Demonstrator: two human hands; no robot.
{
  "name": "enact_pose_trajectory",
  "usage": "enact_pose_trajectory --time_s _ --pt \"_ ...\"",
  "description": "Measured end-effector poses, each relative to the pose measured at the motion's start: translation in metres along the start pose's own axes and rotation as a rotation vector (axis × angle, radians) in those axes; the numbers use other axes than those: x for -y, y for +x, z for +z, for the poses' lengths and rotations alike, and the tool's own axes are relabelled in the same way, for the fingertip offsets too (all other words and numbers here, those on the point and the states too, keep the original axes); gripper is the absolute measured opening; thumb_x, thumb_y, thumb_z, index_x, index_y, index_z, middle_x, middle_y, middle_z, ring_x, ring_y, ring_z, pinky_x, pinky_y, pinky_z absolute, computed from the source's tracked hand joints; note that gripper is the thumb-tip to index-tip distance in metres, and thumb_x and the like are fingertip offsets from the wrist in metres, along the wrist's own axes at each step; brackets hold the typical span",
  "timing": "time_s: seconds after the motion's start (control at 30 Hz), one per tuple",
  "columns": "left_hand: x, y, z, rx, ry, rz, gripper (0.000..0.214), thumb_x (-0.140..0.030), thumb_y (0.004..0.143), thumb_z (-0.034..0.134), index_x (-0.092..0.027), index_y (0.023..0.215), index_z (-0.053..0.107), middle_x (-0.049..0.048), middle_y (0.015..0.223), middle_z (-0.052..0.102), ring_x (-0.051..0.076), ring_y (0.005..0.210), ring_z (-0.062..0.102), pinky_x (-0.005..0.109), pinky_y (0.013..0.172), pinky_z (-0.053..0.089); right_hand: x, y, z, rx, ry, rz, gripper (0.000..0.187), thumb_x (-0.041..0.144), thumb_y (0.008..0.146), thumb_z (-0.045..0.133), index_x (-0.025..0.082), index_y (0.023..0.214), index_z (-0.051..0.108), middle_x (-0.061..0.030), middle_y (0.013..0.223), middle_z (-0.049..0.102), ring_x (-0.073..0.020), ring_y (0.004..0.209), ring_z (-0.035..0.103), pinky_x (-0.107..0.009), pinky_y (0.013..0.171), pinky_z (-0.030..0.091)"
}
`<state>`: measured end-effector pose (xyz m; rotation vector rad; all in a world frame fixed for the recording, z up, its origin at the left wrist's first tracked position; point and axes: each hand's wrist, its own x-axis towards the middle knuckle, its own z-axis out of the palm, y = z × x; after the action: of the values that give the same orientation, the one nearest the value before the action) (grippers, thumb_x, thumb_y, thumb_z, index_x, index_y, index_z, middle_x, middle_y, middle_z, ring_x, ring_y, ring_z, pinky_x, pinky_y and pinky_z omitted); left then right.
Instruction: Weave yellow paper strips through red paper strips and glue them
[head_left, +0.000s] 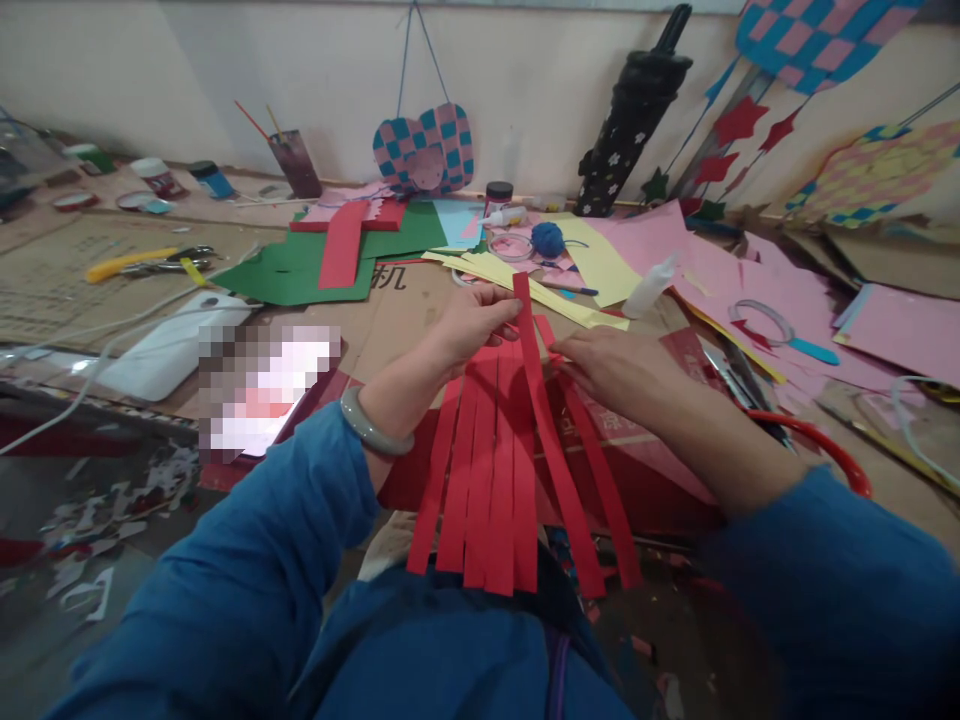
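Note:
Several long red paper strips [487, 470] lie side by side over the table edge and hang toward my lap. My left hand [469, 325], with a grey-green bangle on its wrist, pinches the top of one red strip [536, 370] that crosses the others at a slant. My right hand [615, 365] rests on the strips' right side, fingers closed on the upper ends of two outer strips. Both sleeves are blue.
Cardboard [67, 270] covers the table. Green and red paper sheets [315, 260], yellow strips [525, 280], pink sheets [712, 270], a glue bottle [651, 285], scissors with red handles [795, 430], blue yarn [547, 238], woven paper crafts [424, 148] and a black umbrella [634, 110] lie around.

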<state>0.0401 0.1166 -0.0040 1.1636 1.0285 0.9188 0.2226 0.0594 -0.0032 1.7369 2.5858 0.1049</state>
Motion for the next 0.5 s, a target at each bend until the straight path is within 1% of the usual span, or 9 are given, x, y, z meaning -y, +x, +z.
enact_pose_trajectory --time_s 0.07,0.1,0.2,0.3,0.37,0.4,0.43,0.47,0.5 --pt "-0.001 -0.001 0.0 0.007 0.006 -0.006 0.02 -0.007 0.087 0.058 -0.014 0.069 0.059 -0.0059 0.054 0.058 0.002 0.046 0.056 0.014 0.047 0.036 0.004 0.016 0.003 0.121 -0.113 -0.044 0.03 0.016 0.094 0.043 0.014 0.097 0.073 -0.0139 0.101 0.072 -0.0259 0.099 0.065 -0.032 0.069 0.043" --pt "-0.001 -0.001 0.001 0.012 0.012 -0.006 0.021 -0.006 0.088 0.057 -0.014 0.069 0.058 -0.0062 0.053 0.057 0.002 0.046 0.056 0.014 0.047 0.036 0.006 0.022 0.004 0.152 -0.146 -0.045 0.031 0.014 0.093 0.042 0.013 0.094 0.073 -0.0149 0.099 0.071 -0.0268 0.099 0.065 -0.032 0.067 0.042" --pt "-0.002 -0.003 0.001 0.025 0.035 -0.001 0.021 -0.004 0.088 0.055 -0.014 0.069 0.057 -0.0067 0.054 0.056 0.001 0.046 0.055 0.013 0.048 0.035 0.008 0.03 0.004 0.193 -0.174 -0.03 0.027 0.014 0.089 0.046 0.013 0.091 0.074 -0.0161 0.096 0.071 -0.0272 0.093 0.066 -0.032 0.063 0.04" --pt "-0.003 -0.004 0.002 0.033 0.043 0.003 0.021 -0.004 0.089 0.054 -0.013 0.07 0.057 -0.0068 0.057 0.056 0.001 0.047 0.054 0.014 0.049 0.035 0.0 0.028 -0.005 0.209 -0.189 0.009 0.026 0.02 0.087 0.049 0.015 0.089 0.074 -0.0143 0.092 0.073 -0.0254 0.086 0.066 -0.032 0.062 0.04" --pt "-0.004 -0.004 0.002 0.042 0.049 -0.006 0.021 -0.005 0.09 0.054 -0.014 0.071 0.057 -0.0067 0.058 0.057 0.001 0.048 0.055 0.015 0.05 0.035 -0.017 0.018 -0.017 0.17 -0.184 0.1 0.028 0.022 0.087 0.047 0.018 0.09 0.075 -0.0123 0.095 0.073 -0.024 0.087 0.065 -0.032 0.063 0.04" --pt "-0.003 -0.004 0.002 0.046 0.053 -0.013 0.021 -0.005 0.09 0.054 -0.014 0.071 0.057 -0.0066 0.059 0.058 0.001 0.048 0.055 0.015 0.05 0.035 -0.03 0.01 -0.024 0.122 -0.165 0.167 0.029 0.022 0.086 0.047 0.019 0.093 0.075 -0.0117 0.1 0.074 -0.023 0.09 0.065 -0.032 0.064 0.041" --pt "-0.003 -0.003 0.002 0.048 0.055 -0.019 0.021 -0.005 0.09 0.054 -0.014 0.071 0.057 -0.0065 0.059 0.058 0.001 0.049 0.056 0.015 0.05 0.035 -0.044 0.0 -0.031 0.1 -0.164 0.25 0.028 0.025 0.086 0.048 0.021 0.092 0.075 -0.0118 0.102 0.074 -0.0229 0.089 0.065 -0.032 0.062 0.04" --pt "-0.002 -0.003 0.002 0.047 0.055 -0.023 0.021 -0.006 0.09 0.054 -0.014 0.071 0.057 -0.0065 0.059 0.058 0.001 0.048 0.055 0.015 0.05 0.035 -0.059 -0.011 -0.036 0.122 -0.187 0.345 0.027 0.029 0.086 0.05 0.022 0.089 0.075 -0.0115 0.098 0.074 -0.0229 0.083 0.065 -0.032 0.058 0.039" --pt "-0.002 -0.002 0.002 0.046 0.052 -0.022 0.021 -0.006 0.09 0.055 -0.014 0.071 0.057 -0.0064 0.06 0.058 0.001 0.048 0.055 0.016 0.05 0.035 -0.073 -0.022 -0.041 0.165 -0.219 0.433 0.024 0.033 0.084 0.053 0.023 0.085 0.075 -0.0105 0.091 0.075 -0.0226 0.075 0.063 -0.033 0.056 0.038"
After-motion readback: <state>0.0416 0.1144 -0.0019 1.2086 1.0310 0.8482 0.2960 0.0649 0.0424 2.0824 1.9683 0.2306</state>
